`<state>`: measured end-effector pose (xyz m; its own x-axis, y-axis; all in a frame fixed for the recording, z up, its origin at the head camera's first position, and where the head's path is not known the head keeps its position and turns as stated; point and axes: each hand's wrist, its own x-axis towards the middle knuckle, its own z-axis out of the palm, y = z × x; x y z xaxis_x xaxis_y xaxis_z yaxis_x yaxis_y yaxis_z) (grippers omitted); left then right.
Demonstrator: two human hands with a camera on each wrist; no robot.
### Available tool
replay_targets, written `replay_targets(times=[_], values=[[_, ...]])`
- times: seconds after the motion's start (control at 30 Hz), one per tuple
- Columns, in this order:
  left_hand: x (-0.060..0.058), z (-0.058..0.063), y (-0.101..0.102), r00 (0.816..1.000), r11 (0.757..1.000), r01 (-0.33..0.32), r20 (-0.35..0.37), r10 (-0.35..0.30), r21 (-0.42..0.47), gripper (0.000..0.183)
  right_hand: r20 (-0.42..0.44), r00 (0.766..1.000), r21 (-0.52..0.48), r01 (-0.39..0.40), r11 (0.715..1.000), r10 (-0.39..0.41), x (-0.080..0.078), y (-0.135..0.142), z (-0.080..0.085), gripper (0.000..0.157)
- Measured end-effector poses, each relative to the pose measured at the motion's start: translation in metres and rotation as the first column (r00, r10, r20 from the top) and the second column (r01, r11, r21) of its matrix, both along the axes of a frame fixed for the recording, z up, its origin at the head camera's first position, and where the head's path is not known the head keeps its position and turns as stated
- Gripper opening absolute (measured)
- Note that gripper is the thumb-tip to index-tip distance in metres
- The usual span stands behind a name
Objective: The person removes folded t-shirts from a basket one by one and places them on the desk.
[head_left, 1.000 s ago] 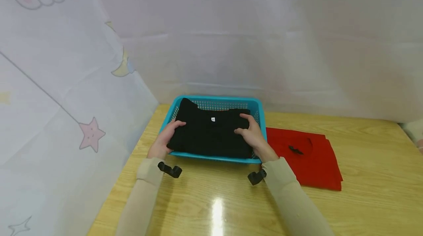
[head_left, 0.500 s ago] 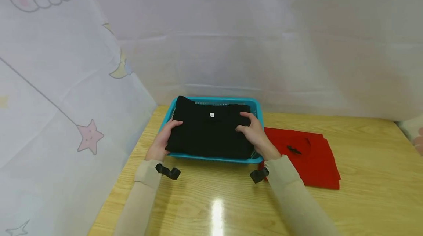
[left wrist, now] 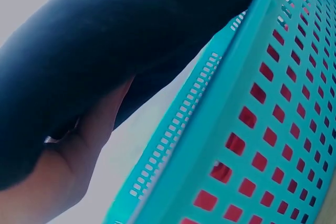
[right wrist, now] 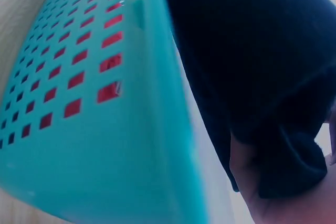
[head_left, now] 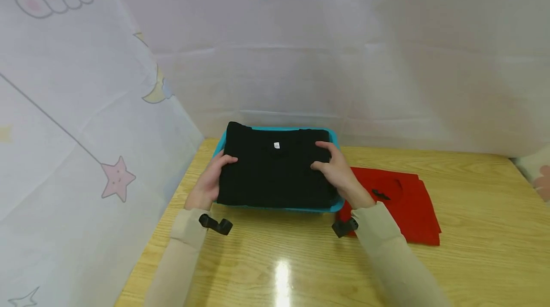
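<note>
A folded black shirt (head_left: 275,175) with a small white neck label (head_left: 277,145) is held at both sides above a blue plastic basket (head_left: 337,206). My left hand (head_left: 209,179) grips its left edge, thumb on top and the other fingers underneath. At the right edge, my right hand (head_left: 339,173) grips it the same way. Both wrist views show the shirt (left wrist: 131,30) over the rim of the basket (right wrist: 126,140), with a loose fold hanging by the right hand. Red shows through the basket's holes; what it belongs to is mostly hidden.
A folded red garment (head_left: 404,211) with a dark mark near its neckline lies right of the basket on the wooden table (head_left: 481,211). Pale printed sheets (head_left: 275,49) hang behind and to the left.
Both hands have raised the black shirt from inside the basket to above its rim. It now covers most of the basket's opening. The red garment beside it stays put.
</note>
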<state>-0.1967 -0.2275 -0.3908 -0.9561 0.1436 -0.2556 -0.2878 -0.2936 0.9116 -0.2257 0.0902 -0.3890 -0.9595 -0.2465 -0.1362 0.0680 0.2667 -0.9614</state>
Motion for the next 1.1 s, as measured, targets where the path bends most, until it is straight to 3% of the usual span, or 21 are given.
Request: replay_targets(times=[0.13,0.47,0.63,0.87,1.1], values=[[0.002,0.007,0.002,0.999,0.999,0.034,-0.026,-0.033,0.019,0.052,-0.011,1.000,-0.005,-0.007,1.000,0.007,0.002,0.002,0.005,0.066],[0.008,0.019,0.005,0.993,0.997,0.083,-0.080,-0.082,0.002,0.064,-0.073,0.997,-0.002,-0.025,1.000,0.025,0.006,0.006,0.012,0.062],[0.008,0.018,0.006,0.991,0.996,0.085,-0.103,-0.086,-0.012,0.051,-0.078,0.996,0.011,-0.035,0.999,0.036,0.009,0.009,0.015,0.060],[0.012,0.020,0.010,0.994,0.995,0.078,-0.074,-0.082,-0.056,0.028,-0.127,0.991,0.030,-0.039,0.999,0.042,0.017,0.015,0.020,0.056],[0.017,0.023,0.013,0.992,0.988,0.100,-0.063,-0.108,-0.113,0.036,-0.134,0.990,0.018,-0.044,0.999,0.046,0.025,0.022,0.024,0.055]])
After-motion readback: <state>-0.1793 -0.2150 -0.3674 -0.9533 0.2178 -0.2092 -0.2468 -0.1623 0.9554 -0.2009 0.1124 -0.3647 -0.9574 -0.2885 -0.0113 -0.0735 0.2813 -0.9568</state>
